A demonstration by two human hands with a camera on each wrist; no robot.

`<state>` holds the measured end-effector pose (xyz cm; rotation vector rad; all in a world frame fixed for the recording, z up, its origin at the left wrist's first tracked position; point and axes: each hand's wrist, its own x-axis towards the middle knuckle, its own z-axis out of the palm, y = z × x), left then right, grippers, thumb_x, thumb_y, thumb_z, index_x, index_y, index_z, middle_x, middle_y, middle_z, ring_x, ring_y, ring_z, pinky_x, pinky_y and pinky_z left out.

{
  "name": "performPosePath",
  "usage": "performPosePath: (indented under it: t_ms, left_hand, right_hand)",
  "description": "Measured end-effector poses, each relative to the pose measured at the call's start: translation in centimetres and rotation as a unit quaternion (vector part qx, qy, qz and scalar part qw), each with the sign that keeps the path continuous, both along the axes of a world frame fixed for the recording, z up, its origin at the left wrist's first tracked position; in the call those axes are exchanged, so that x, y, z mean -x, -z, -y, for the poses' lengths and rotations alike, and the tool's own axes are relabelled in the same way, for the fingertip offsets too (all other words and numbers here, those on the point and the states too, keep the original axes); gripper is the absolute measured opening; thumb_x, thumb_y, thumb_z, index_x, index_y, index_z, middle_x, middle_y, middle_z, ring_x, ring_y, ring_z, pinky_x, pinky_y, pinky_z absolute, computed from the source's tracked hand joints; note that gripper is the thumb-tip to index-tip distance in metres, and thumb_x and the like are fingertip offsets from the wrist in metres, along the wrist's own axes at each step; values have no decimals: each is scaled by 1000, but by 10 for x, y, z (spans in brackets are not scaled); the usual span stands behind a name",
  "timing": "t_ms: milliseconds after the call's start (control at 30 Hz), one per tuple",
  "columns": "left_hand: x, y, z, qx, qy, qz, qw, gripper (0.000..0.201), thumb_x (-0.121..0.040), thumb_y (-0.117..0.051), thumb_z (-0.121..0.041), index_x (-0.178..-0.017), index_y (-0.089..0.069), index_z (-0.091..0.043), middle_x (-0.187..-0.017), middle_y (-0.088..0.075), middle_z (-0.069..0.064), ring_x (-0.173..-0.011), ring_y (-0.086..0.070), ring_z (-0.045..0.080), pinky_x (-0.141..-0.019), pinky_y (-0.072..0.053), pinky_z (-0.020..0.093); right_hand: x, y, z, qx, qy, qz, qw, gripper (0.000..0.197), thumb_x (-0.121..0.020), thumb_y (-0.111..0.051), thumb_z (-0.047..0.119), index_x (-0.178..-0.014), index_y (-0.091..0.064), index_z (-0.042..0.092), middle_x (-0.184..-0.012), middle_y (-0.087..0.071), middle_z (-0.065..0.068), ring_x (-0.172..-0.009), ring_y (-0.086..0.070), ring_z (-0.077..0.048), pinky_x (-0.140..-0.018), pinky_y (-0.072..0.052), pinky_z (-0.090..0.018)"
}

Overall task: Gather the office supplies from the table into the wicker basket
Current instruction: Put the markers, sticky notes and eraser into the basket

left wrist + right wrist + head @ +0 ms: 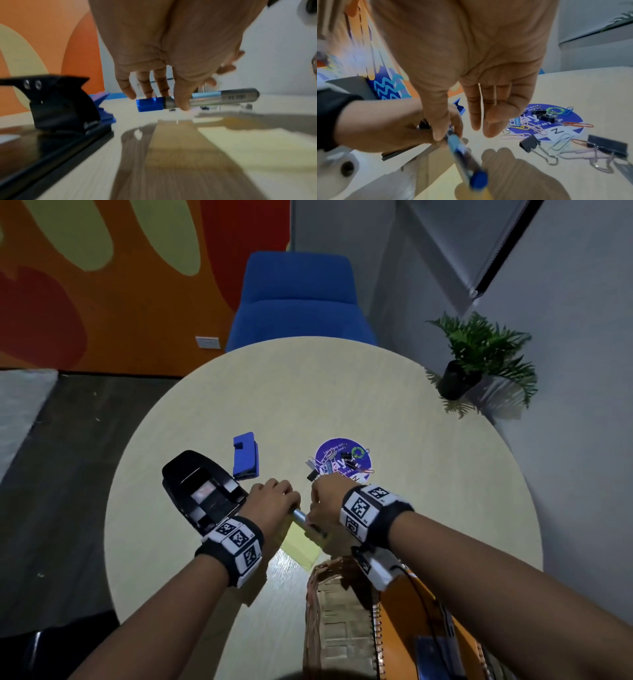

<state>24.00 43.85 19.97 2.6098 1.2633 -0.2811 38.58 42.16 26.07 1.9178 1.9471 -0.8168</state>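
- The basket (pixel 329 611) stands nearest, a notebook (pixel 411 621) already inside.
- Just beyond, a pen (pixel 301 517) is held above the table (pixel 411 412): the left hand (pixel 274 498) is curled round one end, the right hand (pixel 325 501) pinches the other.
- The step appears to be a handover; next, one hand must let go and the pen be carried back to the basket.
- Clips (pixel 342 462) lie farther off.
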Motion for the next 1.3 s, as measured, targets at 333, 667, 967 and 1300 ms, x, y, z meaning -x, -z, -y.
performPosePath:
  t_ms: [333,667,967,1300]
  left_hand:
    - [12,-34,21,23,-174,266,948,65,-83,-66,-39,-139,-37,-18,-135,-43,5,-124,-43,21,-101,-41,35]
    - [-8,20,17,123,-293,-45,947,83,-56,-81,-57,-109,-51,0,-112,-55,17,-109,-54,32,-84,-49,36]
    - [-13,14,14,135,-362,20,922,73,-58,-89,-29,-107,-41,-4,-100,-61,17,-96,-60,37,-74,-49,39]
    - [-8,-75,47,63,-280,266,920,24,-87,-63,-16,-109,-61,-7,-88,-64,7,-84,-63,31,-77,-50,36]
  right_hand:
    - [-52,-55,53,-38,-7,9,999,18,-93,-53,39,-87,-55,23,-73,-48,2,-72,-50,-23,-55,-32,-29]
    - [-144,-38,244,47,229,44,971,19,-87,-59,39,-78,-53,23,-88,-64,-6,-90,-64,-28,-57,-34,-30]
    - [-142,-6,283,46,319,7,947,23,-84,-64,36,-79,-53,18,-84,-63,-8,-66,-60,-19,-47,-34,-19]
    - [-152,-2,297,9,349,-42,936,23,-83,-65,35,-76,-56,15,-82,-66,-4,-75,-64,-20,-66,-52,-32]
